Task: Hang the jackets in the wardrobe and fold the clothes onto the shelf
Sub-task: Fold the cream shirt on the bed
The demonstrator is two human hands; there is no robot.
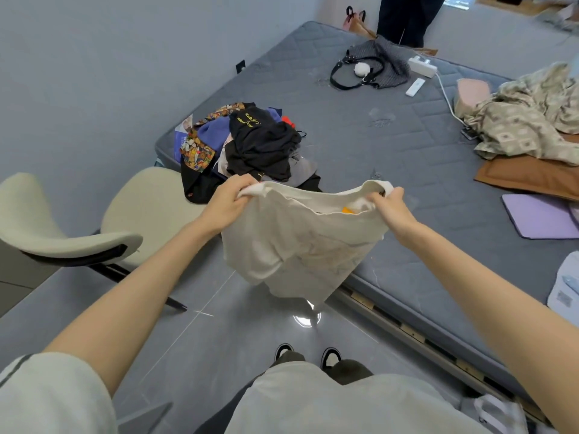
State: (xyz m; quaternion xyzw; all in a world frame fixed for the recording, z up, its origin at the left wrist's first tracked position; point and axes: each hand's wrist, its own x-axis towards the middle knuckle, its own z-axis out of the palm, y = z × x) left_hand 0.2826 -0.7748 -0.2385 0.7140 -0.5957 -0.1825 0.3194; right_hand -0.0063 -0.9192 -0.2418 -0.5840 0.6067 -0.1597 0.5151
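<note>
- Your left hand [230, 198] has its fingers curled tight round one end of the top edge of a white T-shirt [300, 245], with the cloth bunched in the fist.
- Your right hand [393, 208] grips the other end of that edge, fingers tucked into the fabric and thumb on the near side.
- The T-shirt hangs in the air between your two hands, stretched across the top and loose below, over the floor [219, 324] just beside the edge of the bed [391, 136]. A bit of yellow shows inside its opening.
- Right behind the T-shirt, on the near corner of the bed, lies a pile of clothes [250, 145]: a black piece on top, blue and brightly patterned pieces under it.
- A pale chair [141, 208] stands to your left, touching that corner of the bed.
- Further along the bed lie a dark handbag [372, 65], a white power strip [423, 66] and a white remote [415, 87].
- On the right side lie a crumpled patterned blanket [529, 120] and a purple pad [542, 216].
- Your shoes [283, 350] show below, on the floor.
</note>
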